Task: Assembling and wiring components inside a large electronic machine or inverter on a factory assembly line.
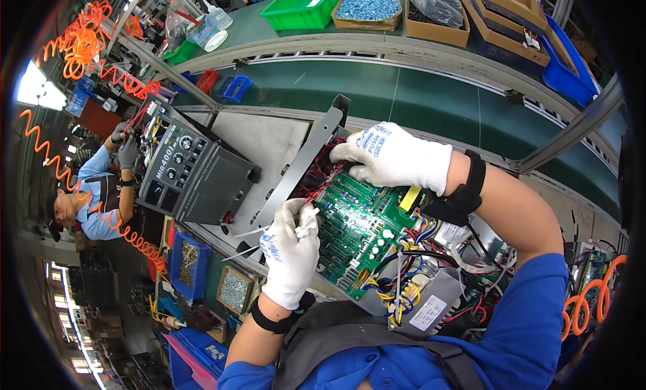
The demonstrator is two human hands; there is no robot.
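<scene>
While the green circuit board (353, 225) lies face up inside the open machine chassis in front of me, my left hand (291, 252), in a white glove, rests at its near left edge with the fingers pinched together on a thin white cable tie (259, 231) and some wiring. My right hand (393, 158), gloved the same way, lies at the board's far edge, fingers curled down and pressed among the red wires (324, 178) there; I cannot tell whether it grips anything. Right of the board, bundles of yellow, blue and black wires (397, 292) run over a grey metal box (431, 302) with a white label. Left of the board a grey metal panel (303, 162) leans up, partly hiding that side, and beyond it stands a dark grey machine with dials (192, 171), which a co-worker's gloved hands (124, 144) are touching. Below and left of the board sit a blue bin of screws (187, 263) and a small cardboard box of silver screws (235, 290). Beyond the board runs a green conveyor surface (404, 94), and past it a green tray (299, 10), a box of blue parts (368, 6) and brown cardboard boxes (437, 23). Orange coiled hoses (87, 40) hang far left of the board in the workshop.
</scene>
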